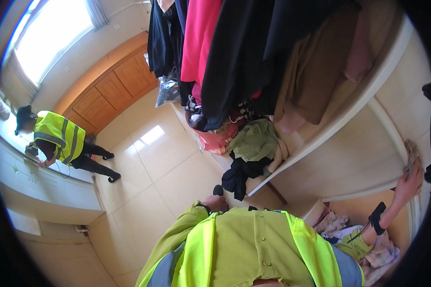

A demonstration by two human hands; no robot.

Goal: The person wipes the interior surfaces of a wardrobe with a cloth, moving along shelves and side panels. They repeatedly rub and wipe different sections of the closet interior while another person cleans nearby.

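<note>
My right hand [410,181] is stretched out to the far right and presses a crumpled grey-brown cloth [412,154] against the pale panel edge of a wardrobe. A black band is around that wrist. My left hand [215,203] hangs low beside my body; its fingers are partly hidden and I cannot tell whether it holds anything. Below my right forearm, crumpled clothes [377,256] lie in an open compartment. Ahead of me, a green garment [256,140] and a black garment [237,175] lie heaped at the wardrobe's bottom edge.
Coats, among them a pink one [200,39], hang in the wardrobe beside a curved white panel edge [330,132]. A red bag [217,138] stands under them. At the left, a person in a yellow vest [60,136] leans over a white cabinet [39,177]. Wooden cabinets [111,89] line the wall.
</note>
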